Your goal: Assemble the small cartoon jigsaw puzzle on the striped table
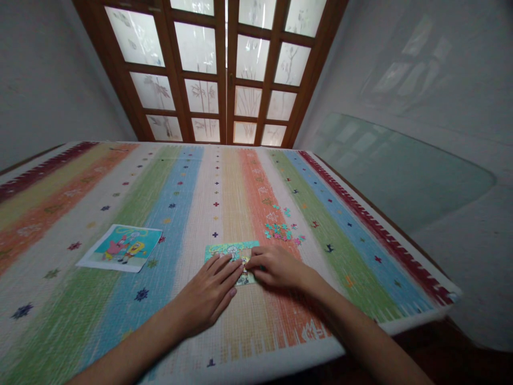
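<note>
A small, partly assembled jigsaw puzzle [218,248] in turquoise and yellow lies flat near the front middle of the table. My left hand [212,286] rests over its left part, fingers stretched out and lying flat. On its right side my right hand [276,266] has thumb and fingers drawn together at the puzzle; whatever is between the fingertips is hidden. Loose puzzle pieces [278,231], turquoise and pink, form a pile just beyond my right hand. To the left lies a printed picture [127,247] of cartoon figures on white paper.
A striped, multicoloured cloth [192,214] covers the large table. A few stray pieces [287,212] lie behind the pile. Beyond the far edge stands a wooden door [222,80] with glass panes. Walls flank both sides, and a greenish panel [401,166] is on the right one.
</note>
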`<state>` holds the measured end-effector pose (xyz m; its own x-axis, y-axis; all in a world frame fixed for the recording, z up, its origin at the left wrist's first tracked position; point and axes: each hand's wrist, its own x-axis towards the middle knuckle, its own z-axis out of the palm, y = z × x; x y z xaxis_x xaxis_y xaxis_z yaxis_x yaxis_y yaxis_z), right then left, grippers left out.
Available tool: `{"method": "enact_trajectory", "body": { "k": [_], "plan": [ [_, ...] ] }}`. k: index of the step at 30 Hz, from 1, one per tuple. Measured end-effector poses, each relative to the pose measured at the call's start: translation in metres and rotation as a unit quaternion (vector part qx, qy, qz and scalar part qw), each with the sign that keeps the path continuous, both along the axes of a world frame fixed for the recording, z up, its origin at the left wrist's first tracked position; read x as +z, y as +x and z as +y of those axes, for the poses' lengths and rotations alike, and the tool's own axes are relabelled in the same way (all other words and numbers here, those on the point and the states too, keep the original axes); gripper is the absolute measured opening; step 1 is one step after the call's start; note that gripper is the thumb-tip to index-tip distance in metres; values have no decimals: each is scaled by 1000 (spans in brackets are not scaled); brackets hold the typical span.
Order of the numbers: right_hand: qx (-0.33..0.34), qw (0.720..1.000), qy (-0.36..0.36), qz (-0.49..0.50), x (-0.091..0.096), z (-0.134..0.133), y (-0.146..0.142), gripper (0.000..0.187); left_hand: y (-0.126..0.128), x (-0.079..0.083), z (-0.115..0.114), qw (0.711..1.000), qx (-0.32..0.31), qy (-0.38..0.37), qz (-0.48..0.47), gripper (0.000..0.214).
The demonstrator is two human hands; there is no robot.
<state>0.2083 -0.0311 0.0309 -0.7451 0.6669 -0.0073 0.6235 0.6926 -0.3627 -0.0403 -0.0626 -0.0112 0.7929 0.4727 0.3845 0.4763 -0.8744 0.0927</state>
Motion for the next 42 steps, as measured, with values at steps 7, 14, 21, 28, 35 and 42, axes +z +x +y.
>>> {"method": "enact_trajectory", "body": {
  "k": [7, 14, 21, 28, 35, 42],
  "plan": [
    [6, 1000, 19, -22, 2, -4, -1, 16, 0, 0, 1, 1000, 4, -7, 2, 55],
    [2, 999, 30, -22, 2, -4, 0, 18, 0, 3, 1, 1000, 3, -13, 0, 56],
    [-10, 999, 28, -25, 2, -3, 2, 21, -1, 2, 1, 1000, 3, 0, -3, 54],
    [-27, 998, 44, -24, 0, 7, 14, 20, -2, 1, 1, 1000, 5, 1, 2, 51],
    [-257, 956, 107, -97, 0, 38, 56, 23, -4, 1, 1, 1000, 10, 12, -6, 47],
    [-319, 938, 81, -112, -1, 43, 63, 27, -5, 2, 2, 1000, 5, 23, -5, 41]
  ]
}}
